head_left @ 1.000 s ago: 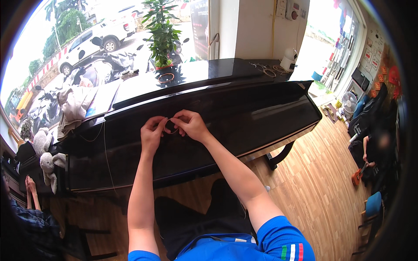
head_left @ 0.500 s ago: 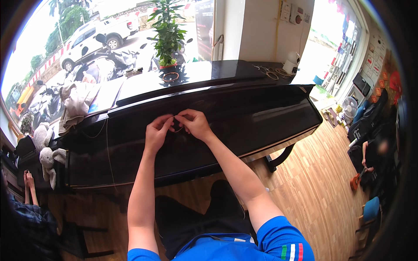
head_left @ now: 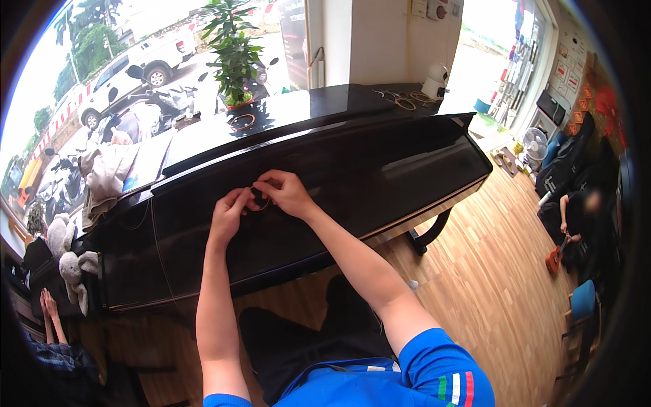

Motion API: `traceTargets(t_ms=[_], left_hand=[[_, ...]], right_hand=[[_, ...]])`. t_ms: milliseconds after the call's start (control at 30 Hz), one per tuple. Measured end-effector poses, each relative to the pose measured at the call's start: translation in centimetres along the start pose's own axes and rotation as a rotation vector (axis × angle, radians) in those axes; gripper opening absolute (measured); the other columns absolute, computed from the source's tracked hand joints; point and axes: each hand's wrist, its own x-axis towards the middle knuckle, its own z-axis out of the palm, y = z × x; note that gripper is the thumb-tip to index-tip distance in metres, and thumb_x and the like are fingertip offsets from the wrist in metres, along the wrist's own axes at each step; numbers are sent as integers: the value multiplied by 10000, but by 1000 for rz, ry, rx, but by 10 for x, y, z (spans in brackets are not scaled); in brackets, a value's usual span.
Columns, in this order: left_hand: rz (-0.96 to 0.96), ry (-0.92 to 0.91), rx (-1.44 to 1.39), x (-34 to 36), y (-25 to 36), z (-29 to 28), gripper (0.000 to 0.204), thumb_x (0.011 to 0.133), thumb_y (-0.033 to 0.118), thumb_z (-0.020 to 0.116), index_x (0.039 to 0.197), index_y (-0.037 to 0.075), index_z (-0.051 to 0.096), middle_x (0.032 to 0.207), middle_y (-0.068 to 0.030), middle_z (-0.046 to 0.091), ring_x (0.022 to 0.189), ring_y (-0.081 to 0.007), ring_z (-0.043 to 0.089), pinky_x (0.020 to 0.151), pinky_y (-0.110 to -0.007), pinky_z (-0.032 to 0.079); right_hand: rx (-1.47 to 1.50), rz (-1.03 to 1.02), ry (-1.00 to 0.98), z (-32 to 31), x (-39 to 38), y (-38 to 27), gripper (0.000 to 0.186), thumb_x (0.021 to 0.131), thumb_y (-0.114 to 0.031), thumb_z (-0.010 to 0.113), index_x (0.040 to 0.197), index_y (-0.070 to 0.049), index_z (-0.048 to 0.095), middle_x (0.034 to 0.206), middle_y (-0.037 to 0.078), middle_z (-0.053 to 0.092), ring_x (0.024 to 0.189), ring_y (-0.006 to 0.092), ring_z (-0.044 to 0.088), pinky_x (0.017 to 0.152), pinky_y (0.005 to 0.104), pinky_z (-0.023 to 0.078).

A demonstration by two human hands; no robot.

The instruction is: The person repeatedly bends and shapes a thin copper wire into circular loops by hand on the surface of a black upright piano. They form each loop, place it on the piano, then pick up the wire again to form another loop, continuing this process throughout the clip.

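Note:
My left hand (head_left: 229, 211) and my right hand (head_left: 283, 194) meet above the closed fallboard of a glossy black piano (head_left: 366, 169), fingertips pinched close together on a small, thin loop (head_left: 262, 206), perhaps coiled string or wire; its detail is partly hidden by my fingers. A long thin strand (head_left: 159, 251) hangs over the piano's front to the left of my hands. Behind them, an orange-brown ring (head_left: 241, 123) lies on the piano top near a potted plant (head_left: 230, 64), and several coiled loops (head_left: 405, 99) lie toward the right end.
Plush rabbit (head_left: 74, 268) and draped cloth (head_left: 102, 173) are at left, with another person's hands (head_left: 51, 312) beyond. At right, someone (head_left: 576, 224) holds a small orange stringed instrument (head_left: 554, 260) near black bags, a fan (head_left: 534, 142) and a blue chair (head_left: 582, 298). Wooden floor (head_left: 475, 271) surrounds the piano.
The view has shifted slightly, moving the scene leftward in the picture. My fingers have shifted a little on the loop, the left fingertips now closer to the right ones.

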Motion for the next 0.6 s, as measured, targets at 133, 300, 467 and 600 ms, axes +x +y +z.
traceTargets(t_ms=[133,300,467,600], left_hand=[[21,41,-8,1,5,2,325,1033,314,536,1075,19,667,828,-27,675,783,-85,614,710,-243,422],[68,135,-39,0,8,5,364,1005,293,610,1217,0,646,913,-45,705,790,-102,632,722,-244,471],[-8,22,-40,2,10,6,260,981,204,646,1074,-30,710,954,-69,735,798,-111,648,723,-241,493],[30,-3,-106,-2,6,9,204,953,157,680,1013,-31,732,935,-74,747,805,-109,659,698,-232,493]], right_hand=[[44,1,19,1,1,4,148,932,-181,708,956,-35,690,726,13,655,623,61,591,508,229,432],[137,-30,61,0,4,3,139,952,-145,678,1029,-39,631,704,8,633,582,62,562,500,232,423],[68,-28,67,-3,2,0,160,948,-137,680,1039,-20,619,723,26,655,575,68,567,503,237,433],[21,-23,53,-1,2,1,160,940,-131,689,1021,-7,627,782,52,700,581,76,588,508,234,442]])
